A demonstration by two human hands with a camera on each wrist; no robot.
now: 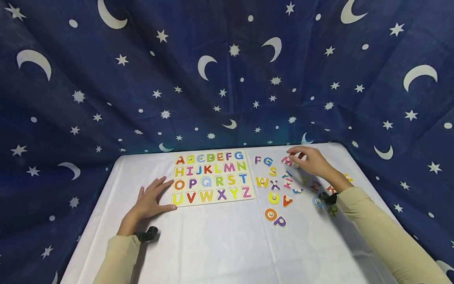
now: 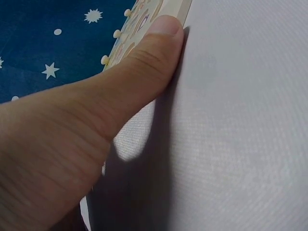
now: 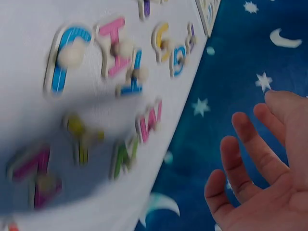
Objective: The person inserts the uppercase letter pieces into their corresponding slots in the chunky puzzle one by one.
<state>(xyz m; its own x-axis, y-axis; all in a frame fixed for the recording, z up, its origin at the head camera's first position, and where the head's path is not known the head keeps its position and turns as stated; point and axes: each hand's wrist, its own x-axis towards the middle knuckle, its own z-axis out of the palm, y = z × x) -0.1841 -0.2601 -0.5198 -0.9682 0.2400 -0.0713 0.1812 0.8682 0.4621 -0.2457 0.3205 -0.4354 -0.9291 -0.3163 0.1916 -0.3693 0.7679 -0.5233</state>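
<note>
A wooden alphabet board (image 1: 214, 202) lies on the table, with knobbed letter pieces sitting in part of its top row. At its left side is my left hand (image 1: 150, 200), fingers spread; the thumb (image 2: 161, 43) lies along the board's edge in the left wrist view. My right hand (image 1: 312, 159) hovers at the back of the loose letters, fingers loosely bent and apart, nothing between them. Nearest to it are a pink M (image 3: 150, 120) and a green N (image 3: 124, 158). A yellow Y (image 3: 81, 134) and a purple Z-like letter (image 3: 42, 168) lie in its shadow.
Loose knobbed letters are scattered right of the board, among them an orange O (image 1: 270, 214), a purple P (image 1: 280, 221), a yellow W (image 1: 262, 182) and a red A (image 1: 287, 201). Several more lie beneath the right forearm. A blue star-and-moon cloth (image 1: 227, 130) hangs behind the white-covered table (image 1: 220, 244).
</note>
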